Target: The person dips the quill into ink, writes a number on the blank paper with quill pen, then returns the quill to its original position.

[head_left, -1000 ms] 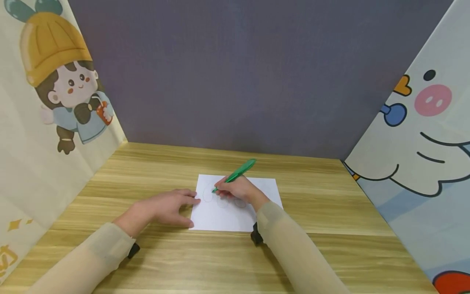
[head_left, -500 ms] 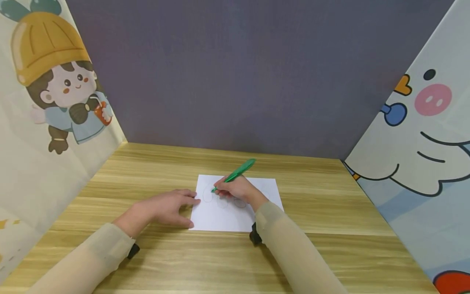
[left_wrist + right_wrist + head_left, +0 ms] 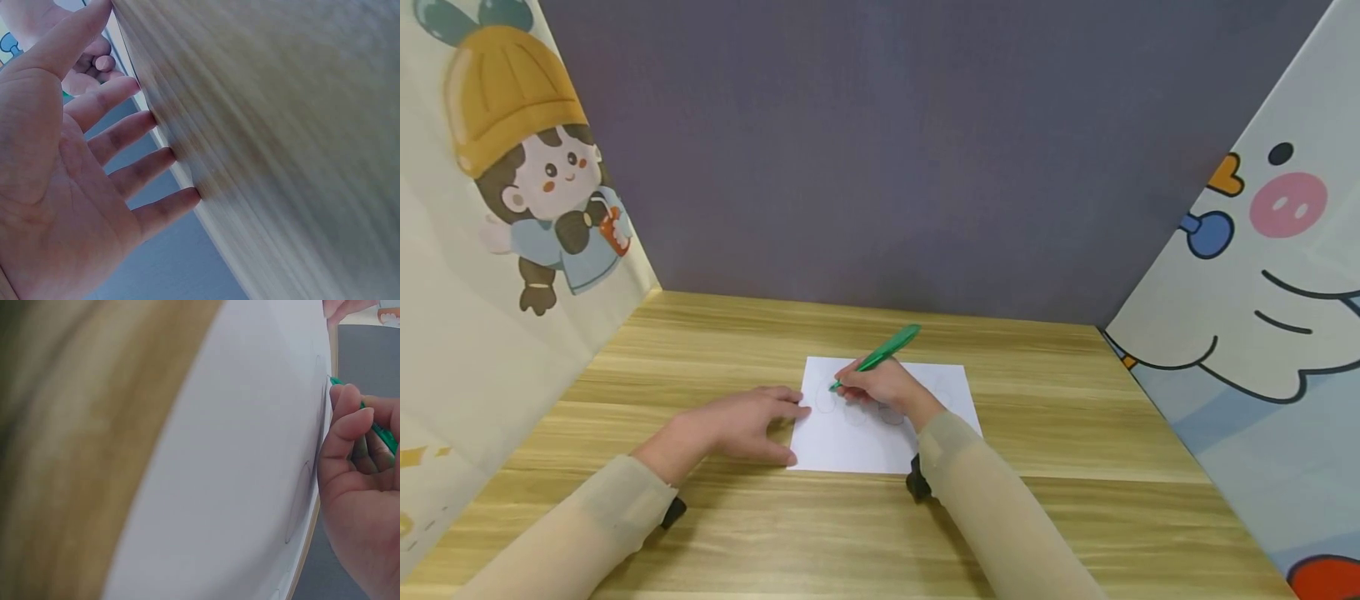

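A white sheet of paper lies on the wood-grain table, with several faint oval outlines on it. My right hand pinches a green pen, whose tip is at the leftmost oval. The right wrist view shows the curled fingers of that hand round the pen, and drawn curves on the paper. Over the sheet's left edge, my left hand rests with fingers spread, fingertips and thumb touching the paper. In the left wrist view its fingers are extended and hold nothing.
The wood-grain table runs back to a dark grey panel. Cartoon-printed cloth walls stand on the left and right. A black strap piece sits under the right cuff.
My right hand and the pen tip have crept slightly left and away from me along the leftmost oval. The left hand and the paper have stayed in place.
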The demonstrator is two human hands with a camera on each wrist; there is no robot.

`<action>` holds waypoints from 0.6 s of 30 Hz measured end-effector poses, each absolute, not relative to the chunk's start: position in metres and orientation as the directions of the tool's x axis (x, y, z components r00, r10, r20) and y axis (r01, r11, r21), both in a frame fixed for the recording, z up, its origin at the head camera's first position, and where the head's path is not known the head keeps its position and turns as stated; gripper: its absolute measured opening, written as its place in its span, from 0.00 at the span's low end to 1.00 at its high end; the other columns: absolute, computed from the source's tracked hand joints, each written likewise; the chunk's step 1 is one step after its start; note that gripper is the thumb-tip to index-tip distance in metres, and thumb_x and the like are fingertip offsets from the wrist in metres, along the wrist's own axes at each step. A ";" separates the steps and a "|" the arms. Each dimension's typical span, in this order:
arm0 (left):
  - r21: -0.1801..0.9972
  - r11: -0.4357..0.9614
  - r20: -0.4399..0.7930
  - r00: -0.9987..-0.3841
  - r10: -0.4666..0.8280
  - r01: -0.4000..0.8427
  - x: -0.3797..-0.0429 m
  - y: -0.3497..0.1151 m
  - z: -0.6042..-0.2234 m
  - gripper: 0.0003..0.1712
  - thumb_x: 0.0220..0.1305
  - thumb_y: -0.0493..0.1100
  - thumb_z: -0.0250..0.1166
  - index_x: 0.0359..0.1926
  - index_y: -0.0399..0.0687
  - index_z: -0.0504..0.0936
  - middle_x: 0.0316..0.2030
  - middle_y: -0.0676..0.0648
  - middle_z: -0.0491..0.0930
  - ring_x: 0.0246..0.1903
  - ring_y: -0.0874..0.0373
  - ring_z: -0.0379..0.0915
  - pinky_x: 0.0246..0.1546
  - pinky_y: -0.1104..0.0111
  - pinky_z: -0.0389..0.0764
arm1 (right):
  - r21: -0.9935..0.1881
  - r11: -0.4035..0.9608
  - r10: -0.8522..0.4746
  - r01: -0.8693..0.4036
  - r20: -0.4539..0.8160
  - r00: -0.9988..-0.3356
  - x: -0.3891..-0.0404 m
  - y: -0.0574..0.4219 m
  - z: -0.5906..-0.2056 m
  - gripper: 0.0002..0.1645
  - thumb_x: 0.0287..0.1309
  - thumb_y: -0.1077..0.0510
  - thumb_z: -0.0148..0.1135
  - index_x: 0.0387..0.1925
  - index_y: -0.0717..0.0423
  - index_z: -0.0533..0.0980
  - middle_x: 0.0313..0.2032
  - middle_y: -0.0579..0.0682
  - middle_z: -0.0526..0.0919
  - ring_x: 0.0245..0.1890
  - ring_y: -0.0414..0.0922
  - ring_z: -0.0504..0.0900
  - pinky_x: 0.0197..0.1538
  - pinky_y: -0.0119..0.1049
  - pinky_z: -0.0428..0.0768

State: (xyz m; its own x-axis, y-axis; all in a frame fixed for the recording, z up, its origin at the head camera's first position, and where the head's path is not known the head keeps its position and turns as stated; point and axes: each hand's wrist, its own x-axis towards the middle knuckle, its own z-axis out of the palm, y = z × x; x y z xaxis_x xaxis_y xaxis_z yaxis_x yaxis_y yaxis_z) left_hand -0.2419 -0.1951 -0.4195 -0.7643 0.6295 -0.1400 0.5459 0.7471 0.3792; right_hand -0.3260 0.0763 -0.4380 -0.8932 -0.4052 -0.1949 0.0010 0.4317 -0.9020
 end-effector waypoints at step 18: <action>0.396 0.752 -0.145 -0.773 0.617 0.526 -0.242 -0.196 -0.421 0.45 0.66 0.62 0.78 0.77 0.47 0.78 0.80 0.37 0.69 0.79 0.34 0.65 0.78 0.40 0.71 | -0.911 0.412 -0.410 0.000 -0.186 -0.893 -0.324 0.064 -0.439 0.14 0.77 0.54 0.67 0.53 0.58 0.90 0.40 0.51 0.95 0.35 0.38 0.90 0.37 0.29 0.82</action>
